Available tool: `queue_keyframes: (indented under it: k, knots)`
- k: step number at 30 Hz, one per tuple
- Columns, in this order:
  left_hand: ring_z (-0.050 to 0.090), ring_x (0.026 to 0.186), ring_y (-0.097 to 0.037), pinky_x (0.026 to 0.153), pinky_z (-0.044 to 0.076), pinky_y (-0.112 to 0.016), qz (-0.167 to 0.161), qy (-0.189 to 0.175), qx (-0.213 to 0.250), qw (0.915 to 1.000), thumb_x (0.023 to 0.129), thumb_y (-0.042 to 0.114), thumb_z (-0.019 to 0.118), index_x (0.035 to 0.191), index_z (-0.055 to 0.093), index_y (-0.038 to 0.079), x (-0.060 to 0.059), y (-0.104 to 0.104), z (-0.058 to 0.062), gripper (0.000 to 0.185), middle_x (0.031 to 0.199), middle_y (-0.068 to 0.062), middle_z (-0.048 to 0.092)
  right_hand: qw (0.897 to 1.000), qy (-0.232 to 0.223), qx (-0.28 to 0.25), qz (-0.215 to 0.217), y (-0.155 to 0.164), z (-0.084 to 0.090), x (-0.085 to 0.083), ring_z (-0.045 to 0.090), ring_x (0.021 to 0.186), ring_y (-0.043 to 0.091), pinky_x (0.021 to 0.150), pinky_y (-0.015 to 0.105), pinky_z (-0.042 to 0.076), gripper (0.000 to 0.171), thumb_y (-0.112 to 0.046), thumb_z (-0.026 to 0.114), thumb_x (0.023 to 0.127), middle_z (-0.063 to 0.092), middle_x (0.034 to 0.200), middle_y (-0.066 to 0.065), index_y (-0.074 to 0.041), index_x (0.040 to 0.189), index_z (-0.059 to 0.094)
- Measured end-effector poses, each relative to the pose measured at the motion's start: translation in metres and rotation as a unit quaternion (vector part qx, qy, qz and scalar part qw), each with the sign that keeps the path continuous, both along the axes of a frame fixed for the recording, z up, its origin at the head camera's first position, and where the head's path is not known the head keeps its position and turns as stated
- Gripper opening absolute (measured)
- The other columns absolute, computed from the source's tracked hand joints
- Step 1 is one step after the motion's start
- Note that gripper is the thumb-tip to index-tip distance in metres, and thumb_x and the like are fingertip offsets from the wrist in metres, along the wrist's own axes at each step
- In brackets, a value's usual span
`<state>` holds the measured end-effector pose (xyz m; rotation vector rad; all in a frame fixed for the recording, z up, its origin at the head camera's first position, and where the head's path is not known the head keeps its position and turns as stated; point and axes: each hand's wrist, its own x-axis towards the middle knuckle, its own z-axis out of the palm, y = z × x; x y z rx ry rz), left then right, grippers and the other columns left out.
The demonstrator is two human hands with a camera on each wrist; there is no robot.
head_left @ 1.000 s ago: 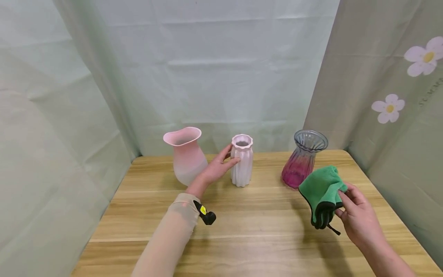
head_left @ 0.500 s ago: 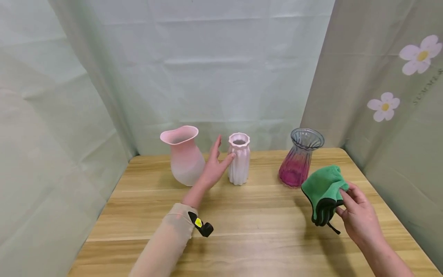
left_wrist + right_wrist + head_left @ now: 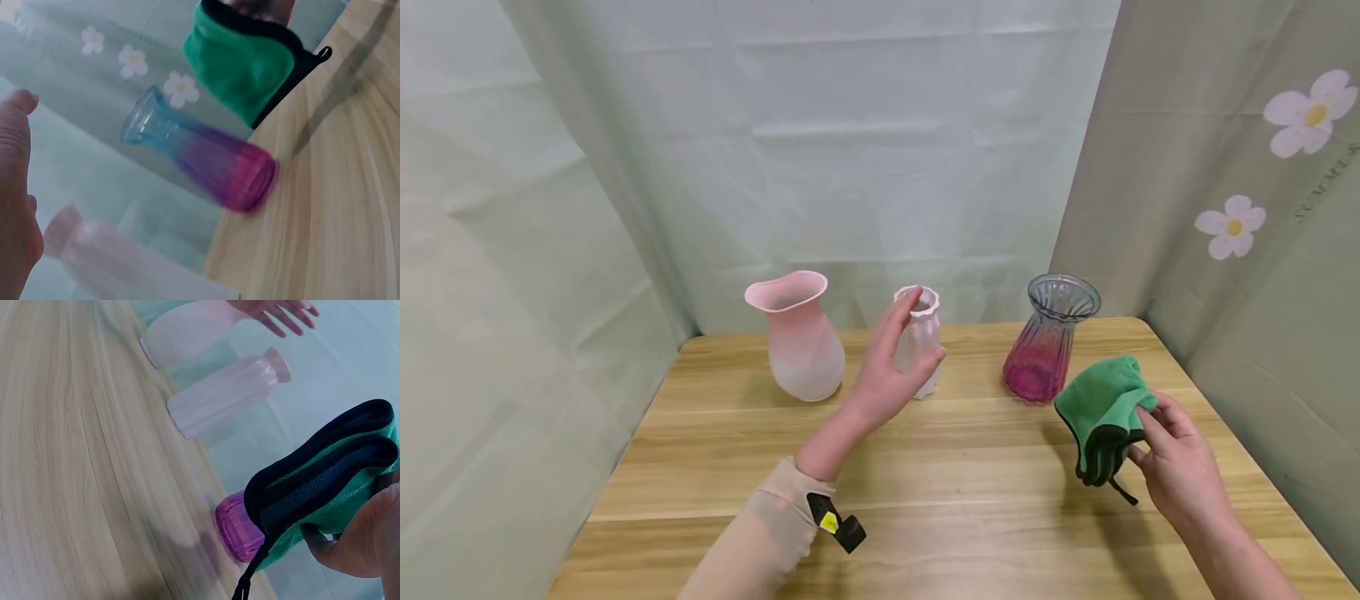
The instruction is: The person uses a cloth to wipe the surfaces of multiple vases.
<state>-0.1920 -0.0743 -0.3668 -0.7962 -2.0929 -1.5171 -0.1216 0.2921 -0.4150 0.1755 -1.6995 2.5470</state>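
Observation:
My left hand (image 3: 901,346) hovers open with straight, spread fingers just in front of a white ribbed vase (image 3: 925,333), hiding part of it; I cannot tell whether it touches. The same hand (image 3: 15,181) fills the left edge of the left wrist view beside the pale vase (image 3: 125,265). From the right wrist view the spread fingers (image 3: 275,312) sit beyond the ribbed vase (image 3: 225,394). At the right, my right hand (image 3: 1144,433) pinches a folded green cloth (image 3: 1101,404) with a black edge, held above the table. The cloth (image 3: 325,481) also hangs from that hand (image 3: 356,540).
A frosted pink vase (image 3: 801,342) stands left of the ribbed one. A ribbed glass vase (image 3: 1048,342), magenta below and grey above, stands just behind the cloth. All rest on a wooden table (image 3: 970,492) enclosed by pale green curtains; a flowered curtain (image 3: 1262,217) hangs at right.
My left hand has come off the side of the ribbed vase and drawn back toward me, fingers spread. The right hand with the cloth has barely moved.

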Motion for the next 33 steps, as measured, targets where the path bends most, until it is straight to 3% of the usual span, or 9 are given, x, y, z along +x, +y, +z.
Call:
queue_keyframes:
  k: [6, 14, 18, 26, 30, 33]
  knots:
    - [0.036, 0.145, -0.017, 0.118, 0.033, -0.041, -0.056, -0.007, -0.040, 0.9976, 0.092, 0.019, 0.078, 0.161, 0.032, 0.021, 0.003, 0.027, 0.006, 0.082, 0.160, 0.001, 0.039, 1.000, -0.004, -0.008, -0.008, 0.002, -0.002, -0.001, 0.061, 0.099, 0.009, 0.077, 0.030, 0.056, 0.024, -0.004, 0.051, 0.107, 0.062, 0.110, -0.003, -0.014, 0.122, 0.066]
    - [0.035, 0.146, -0.012, 0.118, 0.033, -0.034, -0.095, -0.097, -0.064, 0.9887, 0.096, 0.034, 0.074, 0.163, 0.026, 0.027, -0.009, 0.072, -0.011, 0.083, 0.161, 0.002, 0.035, 1.000, -0.006, 0.005, -0.017, 0.002, -0.004, -0.002, 0.061, 0.098, 0.009, 0.078, 0.030, 0.054, 0.024, -0.005, 0.051, 0.107, 0.065, 0.108, -0.005, -0.014, 0.121, 0.068]
    - [0.037, 0.144, -0.012, 0.117, 0.033, -0.033, -0.079, -0.150, -0.070, 0.9830, 0.096, 0.042, 0.072, 0.163, 0.026, 0.026, -0.027, 0.090, -0.019, 0.083, 0.161, 0.003, 0.035, 1.000, -0.009, 0.007, -0.020, 0.003, -0.005, -0.004, 0.061, 0.097, 0.009, 0.078, 0.031, 0.053, 0.023, -0.005, 0.051, 0.107, 0.065, 0.106, -0.005, -0.015, 0.119, 0.067]
    - [0.041, 0.143, -0.022, 0.113, 0.040, -0.046, -0.033, -0.210, -0.153, 0.9652, 0.095, 0.047, 0.071, 0.164, 0.025, 0.023, -0.064, 0.117, -0.029, 0.086, 0.162, -0.003, 0.037, 0.999, -0.015, -0.007, -0.029, 0.003, -0.007, -0.007, 0.062, 0.097, 0.009, 0.077, 0.032, 0.054, 0.022, -0.004, 0.052, 0.106, 0.065, 0.105, -0.004, -0.014, 0.118, 0.068]
    - [0.042, 0.143, -0.023, 0.112, 0.041, -0.044, -0.021, -0.244, -0.135, 0.9602, 0.093, 0.050, 0.073, 0.163, 0.028, 0.018, -0.080, 0.130, -0.033, 0.090, 0.161, -0.003, 0.038, 0.999, -0.017, -0.005, -0.032, 0.003, -0.008, -0.009, 0.062, 0.096, 0.009, 0.077, 0.032, 0.054, 0.020, -0.005, 0.053, 0.106, 0.065, 0.105, -0.005, -0.015, 0.117, 0.067]
    - [0.043, 0.142, -0.024, 0.111, 0.042, -0.043, -0.018, -0.253, -0.109, 0.9612, 0.090, 0.050, 0.076, 0.162, 0.031, 0.017, -0.088, 0.139, -0.033, 0.091, 0.159, -0.002, 0.040, 0.999, -0.016, -0.007, -0.034, 0.002, -0.010, -0.010, 0.061, 0.096, 0.009, 0.077, 0.032, 0.053, 0.020, -0.005, 0.053, 0.106, 0.064, 0.104, -0.005, -0.015, 0.116, 0.067]
